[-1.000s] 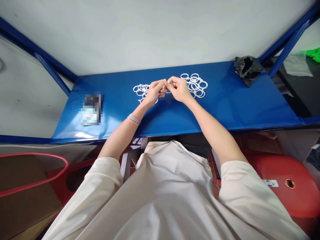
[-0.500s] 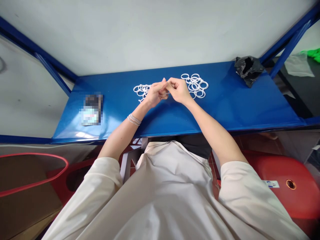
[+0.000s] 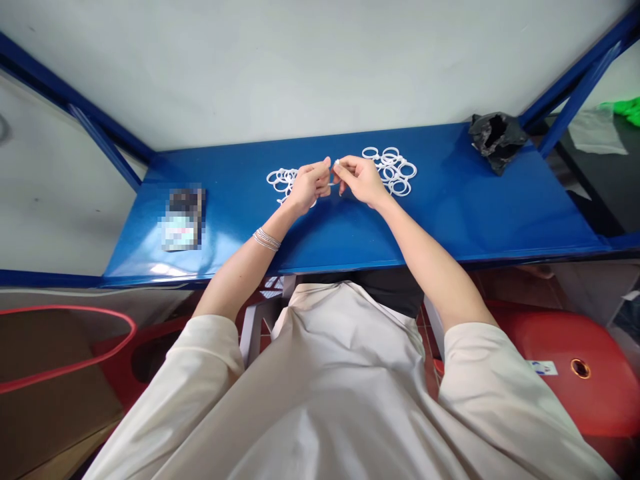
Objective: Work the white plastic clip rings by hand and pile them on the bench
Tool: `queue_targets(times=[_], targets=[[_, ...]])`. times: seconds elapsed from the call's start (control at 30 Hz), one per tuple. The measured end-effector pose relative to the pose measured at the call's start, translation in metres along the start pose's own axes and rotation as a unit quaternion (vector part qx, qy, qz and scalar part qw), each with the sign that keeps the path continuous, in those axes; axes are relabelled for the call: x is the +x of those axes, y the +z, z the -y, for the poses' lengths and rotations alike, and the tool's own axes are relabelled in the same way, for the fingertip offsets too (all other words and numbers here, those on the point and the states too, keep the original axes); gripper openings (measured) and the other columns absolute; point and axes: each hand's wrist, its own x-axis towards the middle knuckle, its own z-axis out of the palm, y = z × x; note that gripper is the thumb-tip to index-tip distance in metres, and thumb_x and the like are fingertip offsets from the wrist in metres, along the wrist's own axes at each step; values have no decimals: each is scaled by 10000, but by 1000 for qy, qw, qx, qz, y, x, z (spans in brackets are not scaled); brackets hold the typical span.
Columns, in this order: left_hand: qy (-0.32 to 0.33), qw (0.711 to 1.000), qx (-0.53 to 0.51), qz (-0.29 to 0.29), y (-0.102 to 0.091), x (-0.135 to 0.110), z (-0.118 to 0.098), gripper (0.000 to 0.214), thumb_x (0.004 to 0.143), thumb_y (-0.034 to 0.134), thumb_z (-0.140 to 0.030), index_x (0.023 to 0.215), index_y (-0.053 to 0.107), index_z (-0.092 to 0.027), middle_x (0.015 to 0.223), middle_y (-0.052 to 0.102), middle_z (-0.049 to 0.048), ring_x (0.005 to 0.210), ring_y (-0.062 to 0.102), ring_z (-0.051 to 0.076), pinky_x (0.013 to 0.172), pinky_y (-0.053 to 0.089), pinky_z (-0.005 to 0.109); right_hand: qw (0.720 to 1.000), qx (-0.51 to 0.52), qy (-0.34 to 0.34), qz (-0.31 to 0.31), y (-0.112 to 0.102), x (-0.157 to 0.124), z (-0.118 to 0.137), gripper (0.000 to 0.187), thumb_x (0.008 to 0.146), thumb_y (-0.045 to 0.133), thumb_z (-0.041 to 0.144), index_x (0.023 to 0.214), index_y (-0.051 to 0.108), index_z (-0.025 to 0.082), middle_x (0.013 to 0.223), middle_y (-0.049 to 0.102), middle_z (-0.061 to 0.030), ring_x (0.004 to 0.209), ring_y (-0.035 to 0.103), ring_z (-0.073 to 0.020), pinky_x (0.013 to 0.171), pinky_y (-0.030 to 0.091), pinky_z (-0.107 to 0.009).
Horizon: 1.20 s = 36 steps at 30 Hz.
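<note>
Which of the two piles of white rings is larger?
The right pile beside the right hand is larger and denser than the left pile, which lies partly under the left hand.

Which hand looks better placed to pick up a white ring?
Probably the left hand: it sits at the edge of the left pile of rings, while the right hand is raised off the table, its fingertips pinched on something small and white.
</note>
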Motion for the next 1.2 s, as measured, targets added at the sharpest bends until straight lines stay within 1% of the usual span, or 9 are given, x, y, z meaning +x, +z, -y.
queue_targets(times=[0.2,0.37,0.5,0.6,0.73,0.83,0.93,1.1,1.2], targets=[[11,1000,13,-6,-2,2,3,610,1064,708,-595,675,409,-232,562,332,-71,430,378,72,471,384,265,1000,17,1,6,-6,4,-6,498,913,848,729,855,661,271,813,678,-21,673,640,-201,653,577,-374],[31,998,48,-30,-3,5,5,478,1048,679,-588,772,535,-226,669,552,-28,464,471,80,513,455,272,999,37,-1,-11,-8,5,-11,445,916,874,668,871,689,266,850,687,-28,718,687,-212,701,646,-411],[110,984,125,-68,-4,3,10,401,971,801,-620,1017,665,-245,934,733,21,623,653,103,620,523,258,999,52,2,-16,-8,4,-10,444,876,933,636,865,699,258,853,715,-34,789,733,-228,791,706,-442],[195,963,178,-51,-8,4,20,501,959,808,-692,1213,720,-269,1104,773,51,770,748,143,712,571,289,998,69,0,-6,-8,3,-12,482,820,978,647,843,706,248,811,717,-32,812,763,-237,811,724,-440],[257,941,217,-23,-18,13,35,546,1002,723,-756,1271,764,-283,1100,791,54,848,785,182,738,595,320,999,52,-10,-12,-9,5,-20,520,777,986,695,831,737,241,777,735,-36,812,783,-250,813,714,-432],[270,932,242,-26,-24,19,41,511,1024,700,-743,1230,791,-284,1105,810,59,885,790,194,760,616,330,1000,0,-20,-13,-12,6,-27,516,784,965,719,841,770,246,809,769,-49,771,772,-256,775,684,-444],[268,929,254,-27,-25,20,42,484,1037,691,-728,1183,797,-279,1132,820,68,885,784,186,757,621,327,998,-52,-29,5,-16,6,-29,482,811,945,700,861,793,246,830,785,-60,749,754,-258,742,645,-440],[249,934,253,-44,-25,18,36,482,1073,639,-709,1172,776,-258,1138,827,85,926,787,202,776,632,336,990,-125,-52,50,-20,2,-22,435,782,964,607,926,827,220,881,814,-68,777,720,-248,759,592,-426],[239,936,254,-50,-27,18,33,489,1084,615,-708,1159,762,-248,1148,828,93,939,783,207,806,636,349,985,-156,-49,51,-20,0,-18,420,811,933,596,929,833,204,890,818,-73,799,708,-243,774,570,-420]])
